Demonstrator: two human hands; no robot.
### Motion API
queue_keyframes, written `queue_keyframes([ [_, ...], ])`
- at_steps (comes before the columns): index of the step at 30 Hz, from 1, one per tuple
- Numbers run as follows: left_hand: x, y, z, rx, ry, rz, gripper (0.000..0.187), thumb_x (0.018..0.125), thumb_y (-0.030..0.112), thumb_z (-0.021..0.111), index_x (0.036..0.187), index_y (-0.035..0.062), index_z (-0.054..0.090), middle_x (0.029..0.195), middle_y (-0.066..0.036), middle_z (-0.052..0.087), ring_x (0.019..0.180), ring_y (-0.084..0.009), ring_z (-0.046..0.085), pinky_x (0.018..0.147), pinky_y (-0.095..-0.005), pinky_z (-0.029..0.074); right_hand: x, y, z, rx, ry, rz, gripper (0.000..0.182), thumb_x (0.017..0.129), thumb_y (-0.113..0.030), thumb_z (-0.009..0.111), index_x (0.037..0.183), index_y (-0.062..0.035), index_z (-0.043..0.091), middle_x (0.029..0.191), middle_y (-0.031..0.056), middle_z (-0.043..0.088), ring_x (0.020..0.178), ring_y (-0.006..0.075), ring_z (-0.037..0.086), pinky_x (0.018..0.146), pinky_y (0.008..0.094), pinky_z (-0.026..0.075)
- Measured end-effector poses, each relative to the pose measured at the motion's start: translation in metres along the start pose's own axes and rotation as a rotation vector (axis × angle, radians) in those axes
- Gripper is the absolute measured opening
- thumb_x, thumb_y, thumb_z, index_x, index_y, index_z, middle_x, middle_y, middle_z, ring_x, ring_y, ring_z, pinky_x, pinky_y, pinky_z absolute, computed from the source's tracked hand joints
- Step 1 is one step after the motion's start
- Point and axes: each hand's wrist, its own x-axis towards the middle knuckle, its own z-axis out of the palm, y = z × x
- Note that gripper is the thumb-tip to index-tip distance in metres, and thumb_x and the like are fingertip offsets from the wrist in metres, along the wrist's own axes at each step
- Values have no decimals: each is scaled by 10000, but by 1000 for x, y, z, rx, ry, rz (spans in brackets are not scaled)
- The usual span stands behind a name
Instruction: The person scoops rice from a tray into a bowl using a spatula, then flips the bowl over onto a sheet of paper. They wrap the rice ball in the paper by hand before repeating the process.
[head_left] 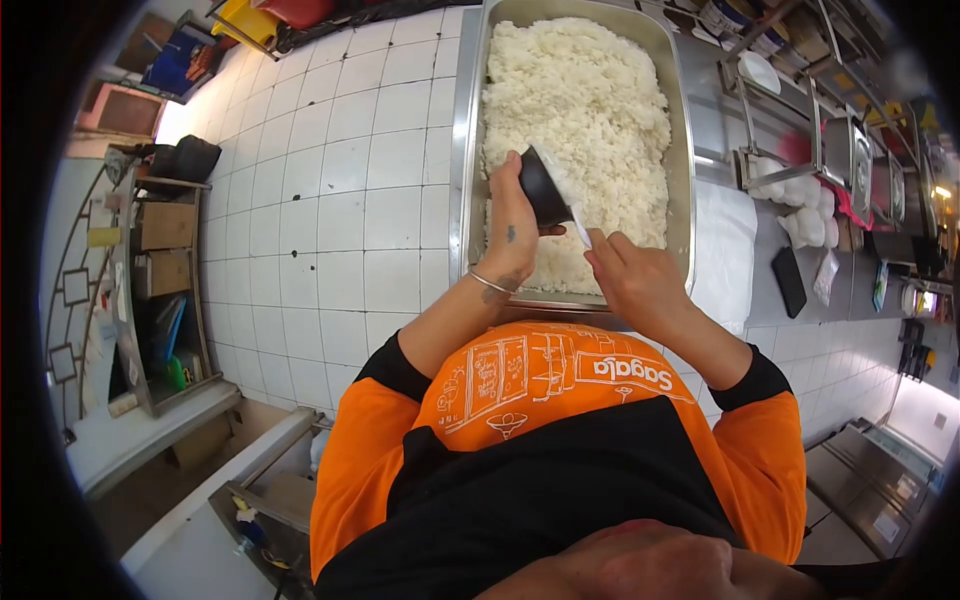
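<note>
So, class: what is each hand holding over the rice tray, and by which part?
Left hand grips the black bowl around its side. Right hand holds a white utensil by its handle end.

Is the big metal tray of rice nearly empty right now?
No, the metal tray is heaped with white rice almost across its whole length.

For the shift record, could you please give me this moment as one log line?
left hand: holds black bowl | right hand: holds white scoop at bowl | below: rice tray, full
</note>
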Motion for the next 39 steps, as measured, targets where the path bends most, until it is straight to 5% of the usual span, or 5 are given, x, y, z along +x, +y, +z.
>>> queue_keyframes([
  [9,15,3,-29,-99,-258,-141,540,900,630,367,1134,182,556,958,-37,673,746,-184,663,437,-274,423,-8,69,-7,265,47,42,289,929,-197,563,1168,-35,566,760,97,586,579,257,590,548,370,483],
  [14,16,20,-43,-181,-373,-135,574,922,585,329,1251,148,503,1057,-125,669,729,-299,684,408,-269,421,-2,74,-11,963,44,651,316,997,-276,472,1234,-75,533,696,8,496,620,115,466,598,258,377],
  [18,14,19,-47,-122,-397,-212,568,919,581,350,1239,151,536,1062,-108,666,843,-276,675,511,-313,498,2,48,22,540,174,-1,513,970,-180,527,1463,-186,383,647,38,511,626,162,545,620,310,450],
  [32,-3,26,-35,365,-360,-285,532,905,578,425,1082,104,589,778,-50,646,556,-175,623,348,-264,371,6,22,5,581,-407,33,515,962,-182,532,1455,-241,394,588,170,569,530,284,615,529,390,489],
  [39,0,20,-28,146,-370,-388,632,897,645,299,1180,144,560,924,-65,682,623,-214,653,415,-255,371,21,91,-49,1044,-691,486,361,979,-293,544,1284,-109,600,1040,118,708,858,143,634,824,299,488],
])
